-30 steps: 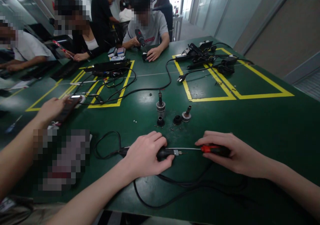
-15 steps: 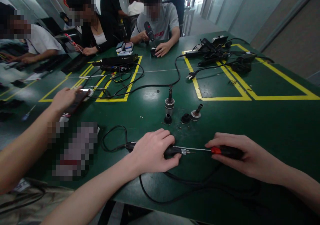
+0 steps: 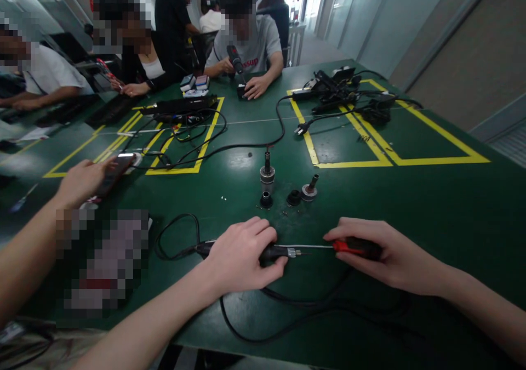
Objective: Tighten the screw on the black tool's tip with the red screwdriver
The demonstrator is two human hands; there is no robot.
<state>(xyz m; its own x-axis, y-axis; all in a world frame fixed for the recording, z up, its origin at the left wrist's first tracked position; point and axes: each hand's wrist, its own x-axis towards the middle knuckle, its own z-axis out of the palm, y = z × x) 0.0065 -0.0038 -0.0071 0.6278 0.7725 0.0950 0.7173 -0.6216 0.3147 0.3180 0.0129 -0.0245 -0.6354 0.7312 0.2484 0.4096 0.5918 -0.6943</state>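
Note:
My left hand (image 3: 246, 255) is wrapped around a black pen-shaped corded tool (image 3: 273, 253) lying across the table. Its metal collar and thin tip point right. A screwdriver (image 3: 357, 248) with a red and black handle sits in my right hand (image 3: 394, 255). Its long shaft runs left, alongside the black tool and partly hidden by my left hand. Beyond my hands stands an upright metal cylindrical part (image 3: 267, 175) with a black collar (image 3: 266, 200) in front. To their right are a black ring-like cap (image 3: 293, 197) and a tilted metal part with a stem (image 3: 309, 191). Tiny screws (image 3: 285, 213) lie nearby.
A neighbour's hand (image 3: 80, 182) touches a phone (image 3: 117, 172) at left. A black cable (image 3: 242, 340) loops near the front edge. Power adapters and cords (image 3: 332, 87) lie within yellow tape at back right. Across the table, a person uses a power drill (image 3: 236, 60).
The whole view has shifted, moving most things slightly left. My hands keep their grips, with the screwdriver still alongside the black tool. The neighbour's fingers have shifted on the phone.

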